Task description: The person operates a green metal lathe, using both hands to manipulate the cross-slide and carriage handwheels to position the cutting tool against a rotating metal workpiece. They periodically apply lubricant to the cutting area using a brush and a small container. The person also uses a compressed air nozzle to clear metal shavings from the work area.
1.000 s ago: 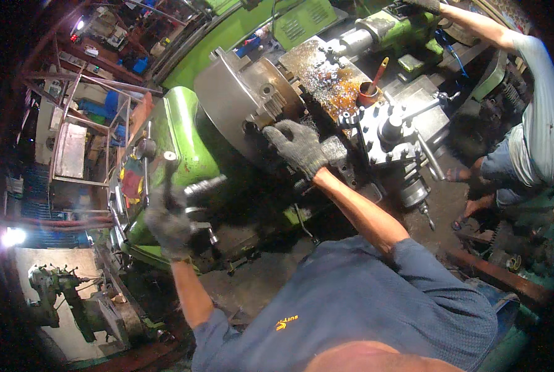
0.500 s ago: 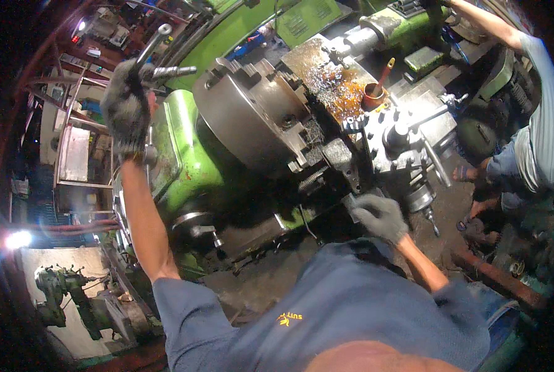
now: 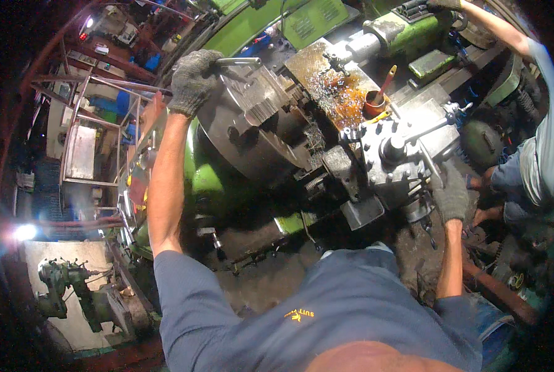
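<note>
My left hand [image 3: 193, 82], in a dark grey knit glove, is closed on a chuck key, whose metal bar [image 3: 239, 61] sticks out to the right. It is at the upper left rim of a large lathe chuck [image 3: 236, 146] with stepped jaws. Where the key meets the chuck is hidden. To the right, my gloved right hand [image 3: 452, 197] is curled at the lower end of a lever [image 3: 430, 162] on the square tool post [image 3: 393, 150]; its fingertips are partly hidden. A small cup [image 3: 374, 106] with a brush in it stands behind the tool post.
Wet metal chips [image 3: 339, 93] lie on an oily plate beyond the chuck. The green tailstock [image 3: 413, 38] is at the upper right. Another person's gloved hand [image 3: 444, 5] is near it. A metal frame rack [image 3: 81, 152] stands left, and a green machine [image 3: 72, 285] lower left.
My left hand has moved right with the chuck key, from left of the chuck to its rim. The chuck's jaws sit at a different angle. My right hand has moved right to the lever.
</note>
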Demonstrator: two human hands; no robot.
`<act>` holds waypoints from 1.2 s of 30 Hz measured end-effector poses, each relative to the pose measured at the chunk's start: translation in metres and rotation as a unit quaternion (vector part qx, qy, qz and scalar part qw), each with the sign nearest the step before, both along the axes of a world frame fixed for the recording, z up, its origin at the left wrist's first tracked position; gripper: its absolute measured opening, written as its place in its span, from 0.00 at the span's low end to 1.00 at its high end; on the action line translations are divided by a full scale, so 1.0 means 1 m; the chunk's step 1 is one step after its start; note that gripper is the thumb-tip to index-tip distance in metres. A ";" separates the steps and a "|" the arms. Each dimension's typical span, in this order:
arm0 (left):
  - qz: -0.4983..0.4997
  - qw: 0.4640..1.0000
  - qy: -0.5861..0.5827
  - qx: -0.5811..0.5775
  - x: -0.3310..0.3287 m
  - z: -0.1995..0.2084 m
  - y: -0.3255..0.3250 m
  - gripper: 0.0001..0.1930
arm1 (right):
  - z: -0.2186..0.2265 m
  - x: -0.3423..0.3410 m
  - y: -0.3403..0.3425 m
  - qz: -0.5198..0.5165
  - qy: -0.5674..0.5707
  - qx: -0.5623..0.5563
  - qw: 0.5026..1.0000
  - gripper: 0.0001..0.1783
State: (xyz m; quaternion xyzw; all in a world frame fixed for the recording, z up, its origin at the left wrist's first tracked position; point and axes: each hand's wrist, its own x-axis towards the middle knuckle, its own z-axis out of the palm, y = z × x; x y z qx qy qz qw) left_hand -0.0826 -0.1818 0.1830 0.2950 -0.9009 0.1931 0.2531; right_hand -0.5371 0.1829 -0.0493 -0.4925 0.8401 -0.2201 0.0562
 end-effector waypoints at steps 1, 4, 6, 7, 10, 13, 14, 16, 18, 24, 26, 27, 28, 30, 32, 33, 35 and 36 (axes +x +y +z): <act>-0.004 1.000 -0.002 0.016 -0.004 -0.004 -0.001 0.16 | 0.001 0.000 -0.008 -0.013 -0.040 0.045 0.998 0.24; -0.015 0.999 -0.020 0.048 -0.011 -0.009 0.004 0.16 | -0.001 0.000 -0.024 -0.007 -0.100 0.115 0.988 0.22; -0.026 0.997 -0.047 0.054 -0.015 -0.006 0.015 0.16 | -0.008 -0.002 -0.027 0.013 -0.111 0.126 0.986 0.22; -0.051 0.993 -0.099 0.049 -0.018 -0.001 0.018 0.15 | -0.008 -0.003 -0.029 0.013 -0.122 0.138 0.983 0.21; -0.151 0.963 -0.222 0.003 -0.033 0.016 0.029 0.11 | -0.011 -0.008 -0.034 0.020 -0.144 0.150 0.978 0.20; 0.077 0.961 -0.264 0.016 -0.066 -0.005 0.057 0.13 | -0.042 -0.024 -0.027 0.032 -0.166 0.092 0.981 0.19; 0.062 0.981 -0.181 0.045 -0.069 -0.012 0.062 0.17 | -0.057 -0.029 -0.023 0.038 -0.185 0.057 0.980 0.19; 0.087 0.979 -0.186 -0.013 -0.071 -0.031 0.070 0.13 | -0.086 -0.032 -0.018 0.048 -0.184 -0.064 0.980 0.20; 0.051 0.978 -0.187 -0.077 -0.060 -0.049 0.073 0.08 | -0.084 -0.037 -0.005 0.048 -0.255 -0.014 0.966 0.19; 0.017 0.977 -0.197 -0.074 -0.048 -0.049 0.075 0.15 | -0.063 -0.046 0.053 0.032 -0.288 -0.026 0.957 0.21; 0.006 0.978 -0.193 -0.084 -0.036 -0.054 0.074 0.15 | -0.069 -0.064 0.079 0.005 -0.293 -0.039 0.955 0.22; 0.005 0.978 -0.192 -0.080 -0.037 -0.053 0.074 0.14 | -0.068 -0.073 0.089 -0.007 -0.282 -0.063 0.957 0.22; 0.003 0.979 -0.187 -0.078 -0.041 -0.050 0.074 0.14 | -0.067 -0.082 0.098 -0.018 -0.269 -0.086 0.959 0.23; 0.021 0.979 -0.189 -0.070 -0.041 -0.046 0.075 0.14 | -0.044 -0.094 0.111 -0.032 -0.266 -0.110 0.957 0.24; 0.018 0.985 -0.160 -0.058 -0.043 -0.043 0.078 0.14 | 0.019 -0.082 0.105 -0.054 -0.363 -0.109 0.924 0.24; 0.011 0.988 -0.143 -0.054 -0.043 -0.042 0.077 0.14 | 0.038 -0.077 0.100 -0.013 -0.277 -0.128 0.952 0.23; -0.008 0.992 -0.106 -0.062 -0.032 -0.042 0.071 0.14 | 0.067 -0.063 0.081 0.078 -0.105 -0.158 0.979 0.21; -0.013 0.994 -0.087 -0.061 -0.039 -0.042 0.069 0.14 | 0.086 -0.043 0.068 0.081 -0.125 -0.178 0.973 0.18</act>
